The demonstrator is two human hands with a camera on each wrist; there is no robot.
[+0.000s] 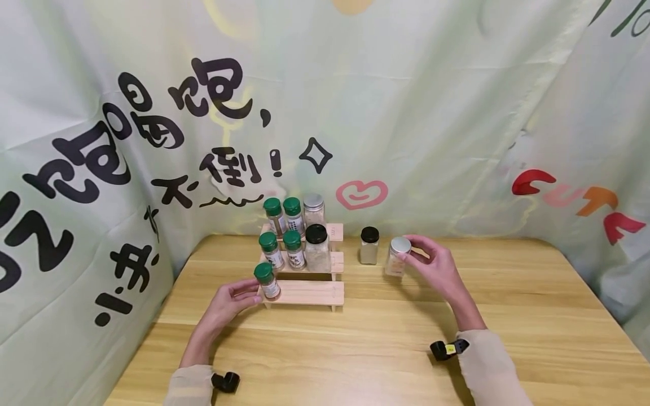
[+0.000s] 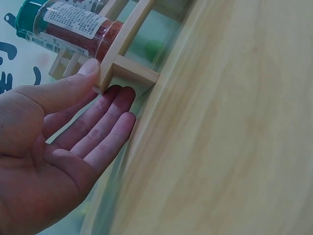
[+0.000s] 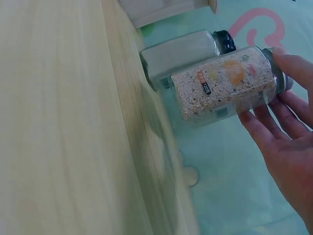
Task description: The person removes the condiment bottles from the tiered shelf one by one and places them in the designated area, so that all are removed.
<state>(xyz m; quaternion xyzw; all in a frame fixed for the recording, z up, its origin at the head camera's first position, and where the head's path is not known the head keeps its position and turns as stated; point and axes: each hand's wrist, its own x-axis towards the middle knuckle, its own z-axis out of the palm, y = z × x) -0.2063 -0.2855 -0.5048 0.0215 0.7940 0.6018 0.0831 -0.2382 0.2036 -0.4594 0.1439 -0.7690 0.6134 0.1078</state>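
My left hand (image 1: 234,304) is at the left end of the lowest tier of a wooden step rack (image 1: 310,293). Its thumb and index finger pinch the tier's corner, while the other fingers (image 2: 110,122) extend loosely below. A green-capped spice bottle (image 1: 267,282) with reddish contents stands right beside that hand. To the right, my right hand (image 1: 435,265) holds a clear jar (image 1: 397,259) of coarse pinkish grains by its silver lid, slightly tilted. Just left of it, a black-capped jar (image 1: 369,248) of pale contents stands upright on the table.
Two green-capped bottles (image 1: 271,251) and a large black-capped jar (image 1: 317,251) stand on the middle tier. Two more green-capped bottles (image 1: 282,217) and a silver-lidded jar (image 1: 314,210) occupy the top tier. A printed curtain hangs behind the wooden table (image 1: 355,355).
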